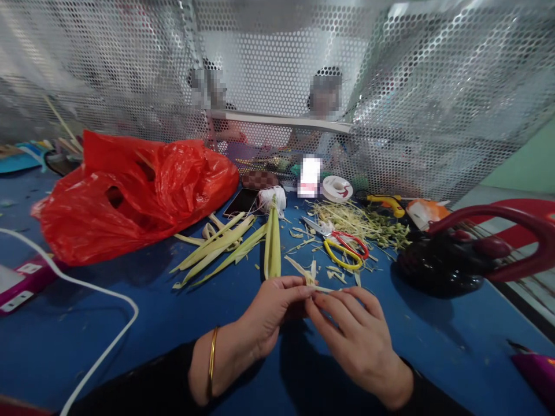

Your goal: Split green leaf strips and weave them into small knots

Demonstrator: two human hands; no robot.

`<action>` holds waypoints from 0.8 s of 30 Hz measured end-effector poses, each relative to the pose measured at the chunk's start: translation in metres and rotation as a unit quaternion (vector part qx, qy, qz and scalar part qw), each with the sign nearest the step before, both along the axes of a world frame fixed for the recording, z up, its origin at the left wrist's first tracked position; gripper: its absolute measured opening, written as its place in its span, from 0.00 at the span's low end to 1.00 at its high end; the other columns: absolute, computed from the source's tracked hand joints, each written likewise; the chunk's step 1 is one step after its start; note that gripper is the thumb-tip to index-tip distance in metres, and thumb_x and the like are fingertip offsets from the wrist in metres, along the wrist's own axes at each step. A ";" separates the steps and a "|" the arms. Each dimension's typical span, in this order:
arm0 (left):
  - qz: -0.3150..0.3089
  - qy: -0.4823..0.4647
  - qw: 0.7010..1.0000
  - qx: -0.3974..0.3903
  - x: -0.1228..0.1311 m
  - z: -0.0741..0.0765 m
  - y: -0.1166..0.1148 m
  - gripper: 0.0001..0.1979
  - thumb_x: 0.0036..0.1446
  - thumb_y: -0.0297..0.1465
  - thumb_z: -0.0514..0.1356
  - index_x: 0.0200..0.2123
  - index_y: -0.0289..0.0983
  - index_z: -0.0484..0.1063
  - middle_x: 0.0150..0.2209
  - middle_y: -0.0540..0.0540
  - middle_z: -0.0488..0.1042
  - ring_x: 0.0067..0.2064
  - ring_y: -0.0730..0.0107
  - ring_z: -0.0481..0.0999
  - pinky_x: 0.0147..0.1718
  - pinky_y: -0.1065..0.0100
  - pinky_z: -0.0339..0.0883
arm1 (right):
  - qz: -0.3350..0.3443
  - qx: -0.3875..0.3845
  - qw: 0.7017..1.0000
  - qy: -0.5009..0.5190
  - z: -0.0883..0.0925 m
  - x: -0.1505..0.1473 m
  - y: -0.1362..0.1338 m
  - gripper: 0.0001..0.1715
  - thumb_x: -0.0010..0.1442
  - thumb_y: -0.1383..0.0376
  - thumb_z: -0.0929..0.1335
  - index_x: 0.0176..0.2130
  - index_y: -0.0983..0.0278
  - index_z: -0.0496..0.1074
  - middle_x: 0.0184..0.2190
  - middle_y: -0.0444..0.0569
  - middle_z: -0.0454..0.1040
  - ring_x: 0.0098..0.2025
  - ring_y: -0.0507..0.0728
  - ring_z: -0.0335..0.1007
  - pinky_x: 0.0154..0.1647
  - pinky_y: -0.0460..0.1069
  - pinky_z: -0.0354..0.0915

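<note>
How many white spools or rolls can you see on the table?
2. One is the thread roll, beside the dark phone; the other is the flat reel, right of the bright screen. Others could be hidden behind the red bag.

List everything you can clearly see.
Table: one, blue, underneath
Mesh screen: one, silver, back
People: two, blurred, behind mesh
Bag: one, red, left
Power strip: one, purple, left
Cable: one, white, left
Thread roll: one, white, centre
Ribbon spool: one, white, back
Glowing screen: one, white, back
Leaves: several, pale green, centre
Scissors: one, red-yellow, centre
Scraps: many, yellowish, beyond scissors
Pot: one, black, right
Plant piece: one, pale, held
Bracelet: one, gold, left wrist
Left hand, right hand: one each, black sleeves, front
</note>
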State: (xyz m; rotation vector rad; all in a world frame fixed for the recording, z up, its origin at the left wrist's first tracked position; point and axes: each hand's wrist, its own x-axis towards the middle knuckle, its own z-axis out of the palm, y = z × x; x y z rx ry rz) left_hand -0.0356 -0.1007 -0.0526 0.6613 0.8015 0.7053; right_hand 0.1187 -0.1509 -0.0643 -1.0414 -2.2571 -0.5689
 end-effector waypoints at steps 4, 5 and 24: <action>-0.007 -0.001 1.000 0.000 0.000 0.000 0.000 0.12 0.40 0.32 0.70 0.28 0.31 0.77 0.27 0.46 0.75 0.29 0.73 0.73 0.36 0.70 0.66 | 0.003 0.014 1.000 -0.011 0.002 0.000 0.000 0.18 0.66 0.73 0.58 0.42 0.66 0.75 0.36 0.51 0.80 0.39 0.58 0.73 0.49 0.57 0.56; -0.008 -0.001 1.000 0.002 0.000 -0.001 0.000 0.12 0.40 0.32 0.70 0.28 0.31 0.77 0.27 0.46 0.75 0.29 0.73 0.73 0.36 0.70 0.66 | 0.004 0.018 1.000 -0.012 0.003 0.000 0.001 0.18 0.66 0.73 0.58 0.42 0.66 0.75 0.36 0.52 0.81 0.39 0.58 0.73 0.49 0.57 0.56; 0.067 0.030 0.997 -0.002 0.001 0.003 0.003 0.14 0.43 0.29 0.70 0.35 0.31 0.76 0.29 0.43 0.80 0.31 0.69 0.78 0.36 0.69 0.69 | 0.051 -0.010 0.999 -0.004 0.010 -0.003 -0.005 0.23 0.67 0.73 0.53 0.40 0.67 0.74 0.34 0.53 0.80 0.36 0.57 0.73 0.46 0.55 0.58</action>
